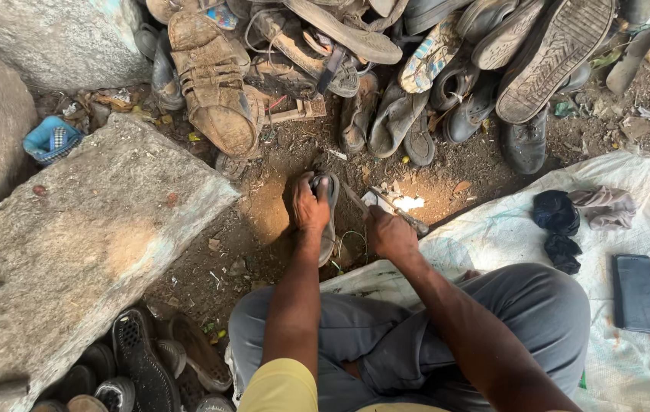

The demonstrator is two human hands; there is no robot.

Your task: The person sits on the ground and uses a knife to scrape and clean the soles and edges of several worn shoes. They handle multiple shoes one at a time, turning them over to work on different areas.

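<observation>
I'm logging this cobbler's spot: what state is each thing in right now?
Left hand: pressing down on the grey worn shoe, gripping its top.
Right hand: closed around a thin metal tool.
Grey worn shoe: lying on the dirt.
Black flat phone: screen dark, lying on the white woven sheet.
Brown muddy sandal: sole up.

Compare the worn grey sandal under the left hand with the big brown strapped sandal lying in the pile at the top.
The grey sandal lies on the dirt apart from the pile, pinned by the left hand; the brown strapped sandal rests untouched among heaped shoes. The grey one looks slimmer and is mostly hidden; the brown one looks broader, in full view with its straps up. The right hand holds a thin tool beside the grey one. Both look worn and dusty.
</observation>
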